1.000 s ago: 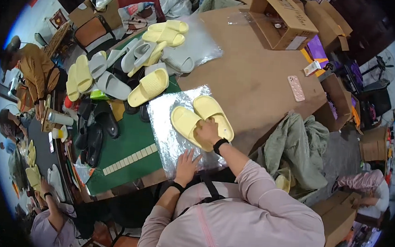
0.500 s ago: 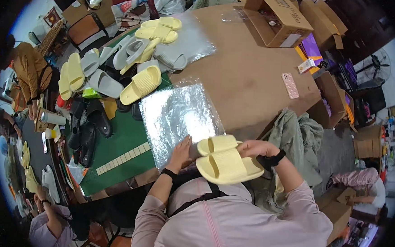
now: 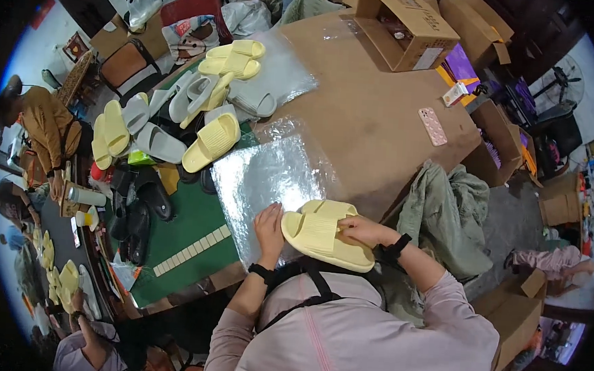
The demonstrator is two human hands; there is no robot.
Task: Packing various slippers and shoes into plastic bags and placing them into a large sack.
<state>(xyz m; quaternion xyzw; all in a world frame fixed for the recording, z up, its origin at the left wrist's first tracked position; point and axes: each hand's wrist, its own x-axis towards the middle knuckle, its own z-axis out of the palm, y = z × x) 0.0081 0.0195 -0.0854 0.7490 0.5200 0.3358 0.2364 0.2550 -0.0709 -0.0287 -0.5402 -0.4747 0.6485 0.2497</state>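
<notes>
A pair of pale yellow slippers [image 3: 321,238], one overlapping the other, is held just above the table's near edge. My right hand [image 3: 364,232] grips the pair from the right, with its fingers tucked in by the strap edge. My left hand [image 3: 269,230] lies with fingers stretched out on a stack of shiny clear plastic bags [image 3: 260,173], close to the slippers' toe end. What the left palm covers is hidden. Several yellow and grey slippers lie heaped beyond the bags, among them a yellow slipper [image 3: 211,143] close to the stack.
Black slippers [image 3: 150,193] rest on a green mat [image 3: 190,209] at left. An open cardboard box [image 3: 405,32] and a pink phone [image 3: 432,126] are on the brown table. Green-grey sacking [image 3: 438,214] drapes at right. Other people work along the left side.
The slipper pair has shifted slightly left and turned, its two slippers now closer together. My right hand has moved left with it. My left hand stays on the bags.
</notes>
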